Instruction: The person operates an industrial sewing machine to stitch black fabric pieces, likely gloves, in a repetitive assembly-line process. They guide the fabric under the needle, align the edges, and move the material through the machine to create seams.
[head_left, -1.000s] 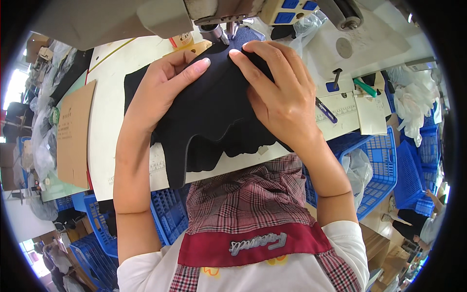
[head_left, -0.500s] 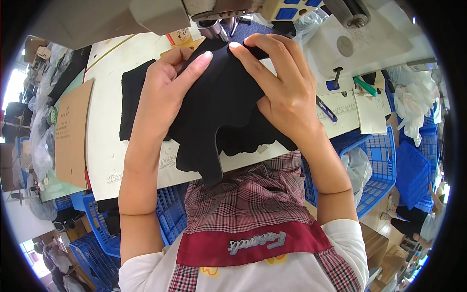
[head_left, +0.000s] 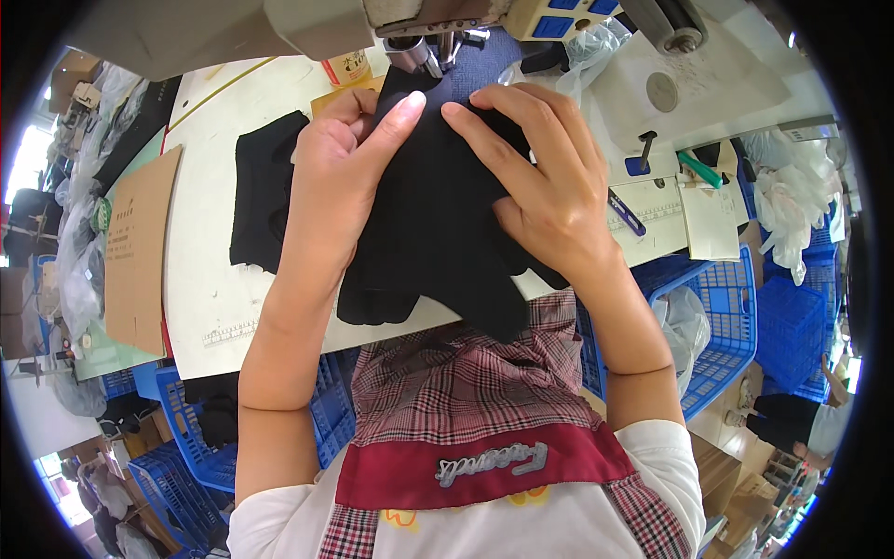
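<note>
Both hands — left hand [head_left: 340, 172], right hand [head_left: 549, 182] — press flat on the black fabric [head_left: 438, 233] at the sewing machine's presser foot [head_left: 419, 58], not pinching it — I'd keep fingertips clear, edges aligned.

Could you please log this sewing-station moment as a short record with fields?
Left hand: left hand pressed flat on the black fabric piece
Right hand: right hand pressed on the same piece, fingers spread
Fabric position: top edge at the sewing machine's presser foot
Beside it: second black fabric piece lying on the white worktable
Left of table: brown cardboard sheet
Below: blue plastic crates
</note>
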Motion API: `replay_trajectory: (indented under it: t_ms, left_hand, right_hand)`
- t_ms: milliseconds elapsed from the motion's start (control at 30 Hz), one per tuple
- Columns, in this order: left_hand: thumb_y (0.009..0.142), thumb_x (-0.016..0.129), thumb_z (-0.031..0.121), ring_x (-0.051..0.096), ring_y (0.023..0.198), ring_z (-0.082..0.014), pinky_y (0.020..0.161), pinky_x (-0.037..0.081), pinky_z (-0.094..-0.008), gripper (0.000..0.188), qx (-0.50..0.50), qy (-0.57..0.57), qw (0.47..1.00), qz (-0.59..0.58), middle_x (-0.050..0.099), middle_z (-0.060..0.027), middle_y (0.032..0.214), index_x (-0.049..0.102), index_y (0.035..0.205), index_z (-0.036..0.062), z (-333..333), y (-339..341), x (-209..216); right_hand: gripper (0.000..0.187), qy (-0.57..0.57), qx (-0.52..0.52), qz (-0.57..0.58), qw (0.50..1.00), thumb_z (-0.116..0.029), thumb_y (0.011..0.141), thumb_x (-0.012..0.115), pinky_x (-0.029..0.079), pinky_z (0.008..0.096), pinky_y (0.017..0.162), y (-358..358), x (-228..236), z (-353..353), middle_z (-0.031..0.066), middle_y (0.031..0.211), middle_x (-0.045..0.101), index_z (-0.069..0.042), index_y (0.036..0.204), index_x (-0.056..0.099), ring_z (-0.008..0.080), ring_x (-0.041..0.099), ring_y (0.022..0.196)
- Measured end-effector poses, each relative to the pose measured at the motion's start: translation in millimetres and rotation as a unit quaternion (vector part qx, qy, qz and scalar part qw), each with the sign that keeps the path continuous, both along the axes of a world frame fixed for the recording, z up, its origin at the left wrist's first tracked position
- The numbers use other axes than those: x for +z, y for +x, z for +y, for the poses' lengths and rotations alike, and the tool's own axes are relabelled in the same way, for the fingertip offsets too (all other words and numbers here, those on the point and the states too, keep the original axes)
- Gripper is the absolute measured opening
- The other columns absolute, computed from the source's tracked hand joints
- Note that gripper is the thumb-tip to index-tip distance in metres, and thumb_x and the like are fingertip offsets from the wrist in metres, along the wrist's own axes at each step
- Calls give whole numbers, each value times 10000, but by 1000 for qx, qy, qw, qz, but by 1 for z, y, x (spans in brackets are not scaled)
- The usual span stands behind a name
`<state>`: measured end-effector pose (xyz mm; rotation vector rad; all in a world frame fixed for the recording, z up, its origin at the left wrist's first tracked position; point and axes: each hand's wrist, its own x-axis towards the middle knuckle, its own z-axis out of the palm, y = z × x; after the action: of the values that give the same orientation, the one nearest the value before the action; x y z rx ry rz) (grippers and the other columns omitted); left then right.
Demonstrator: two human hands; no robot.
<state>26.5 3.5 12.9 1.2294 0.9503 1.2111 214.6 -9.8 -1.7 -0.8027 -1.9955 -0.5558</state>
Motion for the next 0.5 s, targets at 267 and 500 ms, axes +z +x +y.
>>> replay_trajectory:
  t_ms: [267, 500]
  left_hand:
    - [974, 658, 223, 585, 786, -39, 676, 490, -201, 210, 43, -19, 998, 43, 672, -9, 886, 651, 1018, 17, -3, -9, -6]
    - [828, 639, -54, 664, 981, -244, 848, 547, -321, 354, 156, 539, 727, 396, 668, -137, 1174, 696, 1171, 10, -13, -32, -22]
  right_hand:
    - [448, 25, 16, -10, 1000, -80, 623, 646, 530, 379, 785, 6, -3, 3, 92, 1076, 620, -37, 1062, 726, 283, 615, 966]
    - [473, 30, 25, -12, 999, -68, 607, 653, 532, 390, 798, 8, -4, 10, 92, 1081, 625, -43, 1074, 726, 289, 615, 988]
